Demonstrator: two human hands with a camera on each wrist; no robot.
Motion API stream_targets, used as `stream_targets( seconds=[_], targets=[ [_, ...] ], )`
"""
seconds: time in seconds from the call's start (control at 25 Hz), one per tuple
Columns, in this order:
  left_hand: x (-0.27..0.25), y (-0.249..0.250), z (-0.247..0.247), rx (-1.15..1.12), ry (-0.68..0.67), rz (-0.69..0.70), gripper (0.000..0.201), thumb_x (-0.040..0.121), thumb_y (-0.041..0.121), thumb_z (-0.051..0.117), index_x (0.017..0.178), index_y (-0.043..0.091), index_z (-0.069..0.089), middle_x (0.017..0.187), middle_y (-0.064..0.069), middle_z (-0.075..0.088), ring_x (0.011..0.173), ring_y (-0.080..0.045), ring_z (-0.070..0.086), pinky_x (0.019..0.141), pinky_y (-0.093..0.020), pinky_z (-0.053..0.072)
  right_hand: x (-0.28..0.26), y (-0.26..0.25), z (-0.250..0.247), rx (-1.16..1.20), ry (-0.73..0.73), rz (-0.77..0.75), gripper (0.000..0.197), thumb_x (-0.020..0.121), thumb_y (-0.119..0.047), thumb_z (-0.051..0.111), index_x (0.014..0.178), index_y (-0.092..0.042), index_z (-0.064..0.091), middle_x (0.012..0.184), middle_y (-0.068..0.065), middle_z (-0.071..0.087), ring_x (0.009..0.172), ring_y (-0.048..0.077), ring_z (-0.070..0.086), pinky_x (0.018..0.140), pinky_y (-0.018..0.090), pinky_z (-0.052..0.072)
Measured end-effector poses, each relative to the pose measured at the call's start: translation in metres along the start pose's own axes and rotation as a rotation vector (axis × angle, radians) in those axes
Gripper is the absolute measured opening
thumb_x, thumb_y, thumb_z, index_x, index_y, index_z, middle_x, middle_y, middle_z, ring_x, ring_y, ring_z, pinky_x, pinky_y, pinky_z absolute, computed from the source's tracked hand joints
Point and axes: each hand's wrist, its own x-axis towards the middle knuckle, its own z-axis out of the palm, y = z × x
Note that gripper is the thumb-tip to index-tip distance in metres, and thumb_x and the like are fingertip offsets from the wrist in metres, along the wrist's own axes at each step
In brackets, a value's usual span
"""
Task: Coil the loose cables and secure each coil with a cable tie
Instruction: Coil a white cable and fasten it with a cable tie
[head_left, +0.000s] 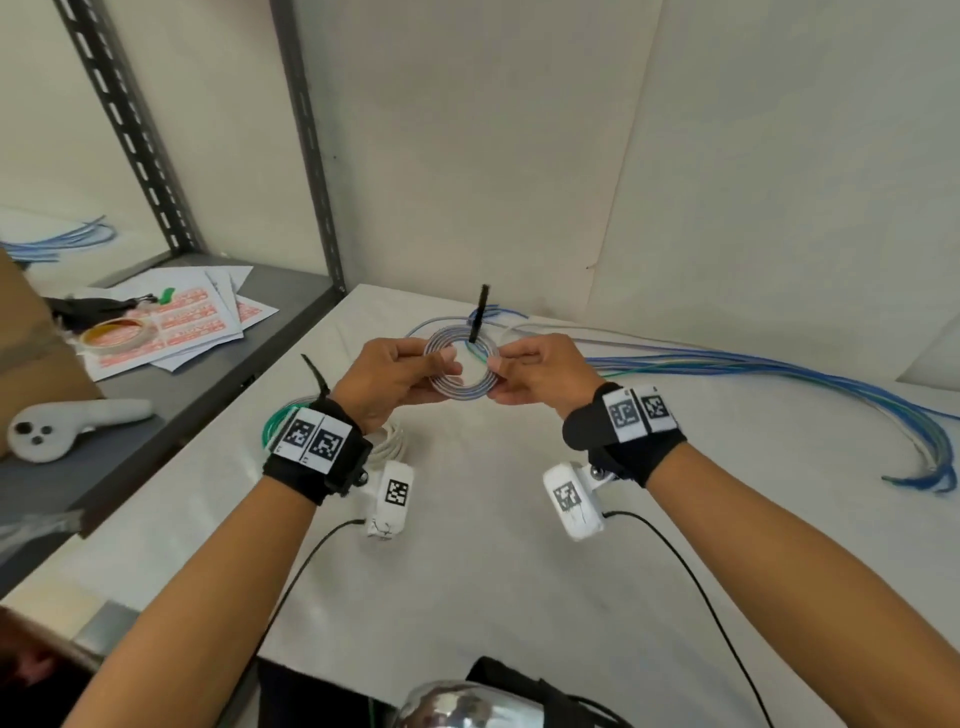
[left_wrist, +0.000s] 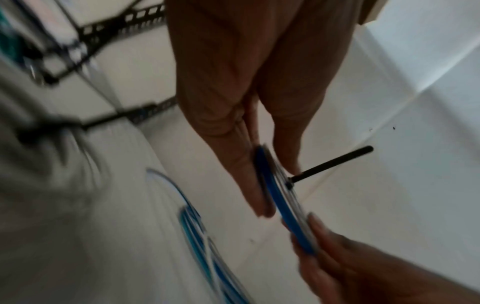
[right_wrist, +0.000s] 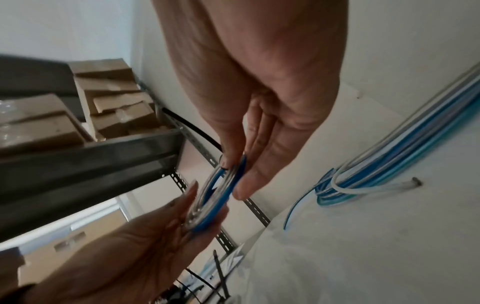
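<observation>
A white cloth-covered table meets a pale wall; above it the left hand and right hand each pinch a side of a flat round coil of blue-and-white cable, a stiff black cable tie standing up from its far edge. Loose cables trail right; a tape roll sits on the grey shelf. The blurred left wrist view shows the coil edge-on between thumb and fingers. The right wrist view shows cardboard boxes behind.

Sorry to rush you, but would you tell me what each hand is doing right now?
Left hand: pinching the left side of the cable coil.
Right hand: pinching the coil's right side.
</observation>
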Motion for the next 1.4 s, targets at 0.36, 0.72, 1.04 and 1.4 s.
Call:
stream_targets(
  seconds=[0.36, 0.72, 1.04, 1.4],
  targets=[
    [-0.006, -0.005, -0.049, 0.977, -0.15, -0.162, 0.01, 0.086, 0.025, 0.079, 0.091, 0.016, 0.08, 0.082, -0.003, 0.077, 0.072, -0.015, 0.074, 0.074, -0.028, 0.061, 0.019, 0.036, 0.049, -0.373, -0.311, 0.215, 0.011, 0.09, -0.008, 0.074, 0.096, 0.0, 0.069, 0.067, 0.011, 0.073, 0.058, 0.021, 0.072, 0.07, 0.033, 0.064],
    [-0.018, -0.002, 0.01, 1.266, -0.228, -0.128, 0.006, 0.083, 0.018, 0.069, 0.08, 0.019, 0.074, 0.071, 0.001, 0.074, 0.072, -0.013, 0.071, 0.078, -0.031, 0.06, 0.016, 0.051, 0.051, -0.544, -0.151, 0.206, 0.016, 0.084, -0.005, 0.078, 0.079, -0.012, 0.065, 0.066, 0.009, 0.073, 0.054, 0.02, 0.072, 0.058, 0.026, 0.058],
    [0.031, -0.017, 0.084, 1.025, -0.142, -0.036, 0.017, 0.097, 0.021, 0.058, 0.102, 0.009, 0.067, 0.085, -0.008, 0.077, 0.071, -0.019, 0.076, 0.069, -0.027, 0.059, 0.021, 0.038, -0.028, -0.65, 0.079, 0.199, 0.01, 0.088, -0.011, 0.075, 0.082, -0.01, 0.068, 0.083, 0.013, 0.073, 0.07, 0.025, 0.07, 0.077, 0.039, 0.063],
    [0.123, -0.046, 0.124, 1.221, 0.057, -0.149, 0.062, 0.102, 0.026, 0.055, 0.149, -0.006, 0.03, 0.158, -0.023, 0.03, 0.141, -0.036, 0.04, 0.111, -0.039, 0.036, 0.015, 0.063, -0.107, -0.654, 0.202, 0.234, 0.022, 0.087, -0.024, 0.078, 0.071, -0.018, 0.064, 0.093, 0.018, 0.075, 0.085, 0.035, 0.075, 0.081, 0.046, 0.062]
  ],
)
